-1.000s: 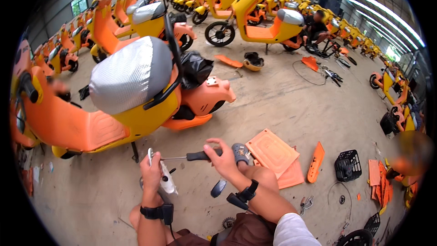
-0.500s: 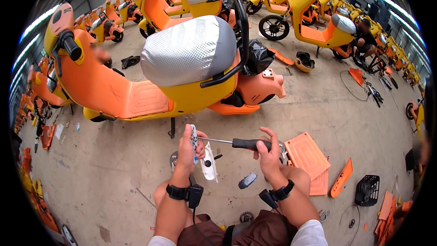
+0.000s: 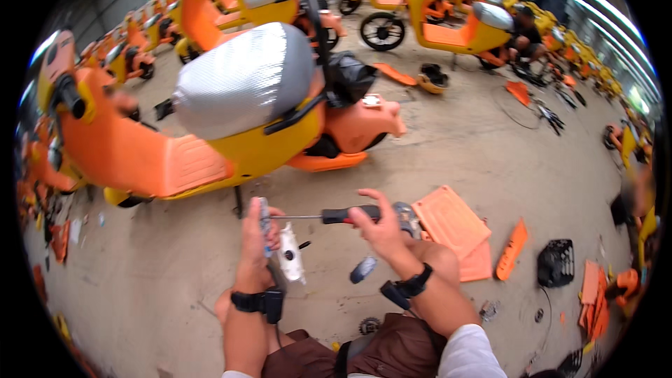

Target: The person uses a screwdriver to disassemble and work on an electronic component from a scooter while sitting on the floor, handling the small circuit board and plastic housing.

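My left hand (image 3: 256,245) grips a small white and grey part (image 3: 287,255), held upright in front of me. My right hand (image 3: 378,227) is closed on the red and black handle of a screwdriver (image 3: 329,217), whose metal shaft runs level to the left and meets the top of the part at my left fingers. Both wrists wear black bands. An orange and yellow scooter (image 3: 231,119) with a silver-covered seat stands just beyond my hands.
Flat orange panels (image 3: 455,227) and a narrow orange strip (image 3: 512,248) lie on the concrete to my right, next to a black basket (image 3: 556,262). A small dark part (image 3: 364,268) lies under my hands. Rows of scooters (image 3: 434,0) fill the background, where a person (image 3: 525,35) crouches.
The view has swung, bringing the scooter closer and more central. My hands keep the same hold, with the screwdriver still level against the part.
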Available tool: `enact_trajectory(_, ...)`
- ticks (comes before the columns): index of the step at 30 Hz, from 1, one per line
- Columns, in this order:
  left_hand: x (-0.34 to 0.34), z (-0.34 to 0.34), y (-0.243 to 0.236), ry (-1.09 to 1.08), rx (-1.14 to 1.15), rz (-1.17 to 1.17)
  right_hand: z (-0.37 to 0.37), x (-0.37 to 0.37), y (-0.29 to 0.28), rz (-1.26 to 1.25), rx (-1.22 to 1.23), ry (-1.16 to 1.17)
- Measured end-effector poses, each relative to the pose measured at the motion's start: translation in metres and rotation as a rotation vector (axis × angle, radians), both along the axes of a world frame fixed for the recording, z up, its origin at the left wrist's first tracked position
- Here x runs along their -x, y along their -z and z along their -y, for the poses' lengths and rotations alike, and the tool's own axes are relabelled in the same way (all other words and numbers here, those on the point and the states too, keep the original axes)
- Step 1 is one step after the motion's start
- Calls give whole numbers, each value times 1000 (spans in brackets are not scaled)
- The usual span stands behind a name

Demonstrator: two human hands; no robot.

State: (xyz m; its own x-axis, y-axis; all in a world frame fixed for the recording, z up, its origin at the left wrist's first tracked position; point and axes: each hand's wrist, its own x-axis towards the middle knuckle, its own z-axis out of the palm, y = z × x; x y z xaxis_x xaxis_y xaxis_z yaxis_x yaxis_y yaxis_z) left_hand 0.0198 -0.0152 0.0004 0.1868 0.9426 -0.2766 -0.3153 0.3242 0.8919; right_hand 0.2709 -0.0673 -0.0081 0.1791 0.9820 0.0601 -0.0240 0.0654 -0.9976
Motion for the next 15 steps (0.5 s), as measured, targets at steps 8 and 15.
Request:
enact_trajectory(8,-4,-3,3,31,52,22,7,-6,-9,133,-123,0)
enact_trajectory(15,-18,1,9,-16,-83,-168,-3,-13,-2,-40,124,-6)
